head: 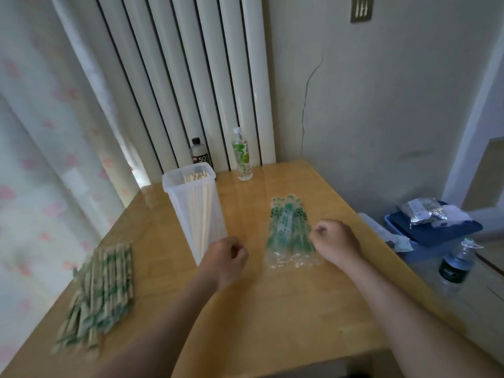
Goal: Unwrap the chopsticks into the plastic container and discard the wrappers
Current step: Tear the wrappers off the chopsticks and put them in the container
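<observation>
Both hands are in the middle of the table (272,323) now. Your left hand (226,259) sits right at the near foot of the plastic container (178,211), fingers curled in toward the palm, with nothing visible in them. Your right hand (338,241) is bunched into a loose fist over the right edge of the empty wrappers (289,230). Whether it's nipping a bit of that clear film, I can't tell. The bare chopsticks (203,214) stand upright in the container, tips showing at the rim. The work still waiting is the wrapped chopsticks (103,290), a fanned pile near the left edge and well apart from both hands. Those sticks should be light and stiff, so one pair will lift easily, but the sleeves look thin and slick and neighbours may slide along with it. I'd pinch a single pair at its near end, then tear or peel the sleeve at one end and draw the wood out lengthways instead of bending it. The container looks tall, narrow and light, so lower the sticks in rather than dropping them, or it could tip. The loose wrappers are flimsy and will scatter at a nudge, so gather them by pressing the stack flat and pinching it across the middle.
</observation>
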